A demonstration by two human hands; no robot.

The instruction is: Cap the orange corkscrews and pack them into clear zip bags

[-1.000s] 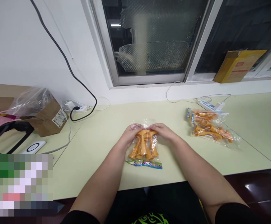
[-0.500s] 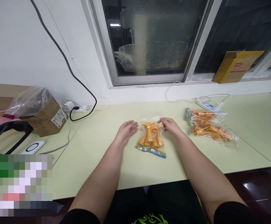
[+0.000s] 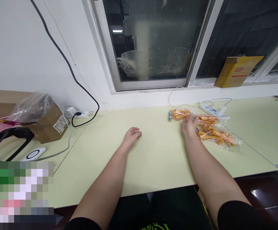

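My right hand (image 3: 190,125) is at the back right of the table, its fingers closed on one end of a clear bag of orange plastic horn-shaped pieces (image 3: 180,114). The bag lies sideways with its colourful header strip pointing left. Right beside that hand are two similar bags: an upper one (image 3: 208,120) and a lower one (image 3: 216,135) with flared orange pieces. My left hand (image 3: 131,138) rests over the middle of the pale table (image 3: 153,166), empty, with fingers loosely bent and a gap to the thumb.
Behind the bags lies a power strip (image 3: 212,110) with a white plug and thin cable. At left stand an open cardboard box (image 3: 48,124), a second power strip (image 3: 82,114) with a black cable, and a white charging pad (image 3: 34,154). A yellow box (image 3: 239,72) leans on the window.
My right hand has carried the bag from the middle of the table to the back right, beside the other two, turning it sideways. My left hand stays put, its fingers more bent.
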